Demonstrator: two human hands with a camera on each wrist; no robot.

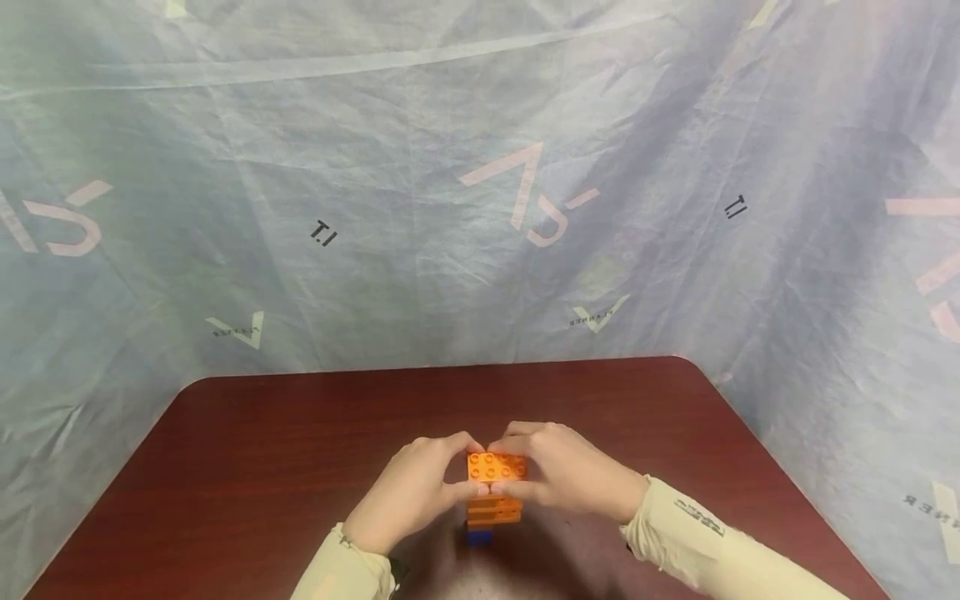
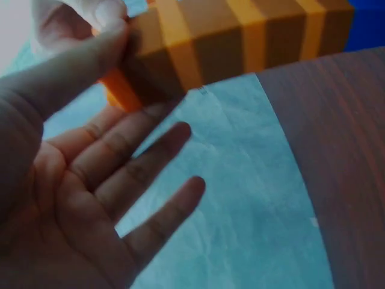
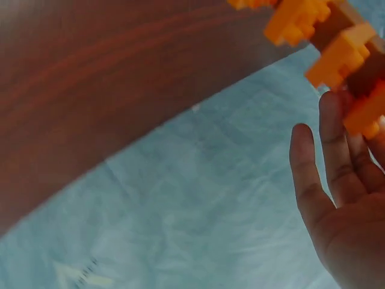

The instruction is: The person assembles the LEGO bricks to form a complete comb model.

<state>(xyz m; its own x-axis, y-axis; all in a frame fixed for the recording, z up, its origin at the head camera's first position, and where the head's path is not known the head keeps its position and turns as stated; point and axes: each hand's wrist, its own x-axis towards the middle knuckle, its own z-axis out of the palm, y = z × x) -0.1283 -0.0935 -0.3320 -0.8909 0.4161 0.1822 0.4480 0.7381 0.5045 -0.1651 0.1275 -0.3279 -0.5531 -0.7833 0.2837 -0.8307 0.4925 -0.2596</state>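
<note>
A tall stack of orange and brownish toy building bricks (image 2: 219, 54) rises from the table, with a blue brick (image 1: 480, 537) at the bottom. On top lies a studded orange brick (image 1: 491, 467). My left hand (image 1: 411, 487) pinches this top brick from the left between thumb and forefinger, its other fingers spread loose in the left wrist view. From the right, my right hand (image 1: 567, 471) pinches the same brick, thumb in front and fingers behind. Both thumbs nearly meet at its near side. In the right wrist view, orange bricks (image 3: 340, 57) jut out from the stack in steps.
The stack stands on a dark red-brown wooden table (image 1: 300, 433) near its front. Behind and beside the table hangs a pale grey-blue printed cloth (image 1: 405, 183). A pale glare lies on the tabletop near the stack's base.
</note>
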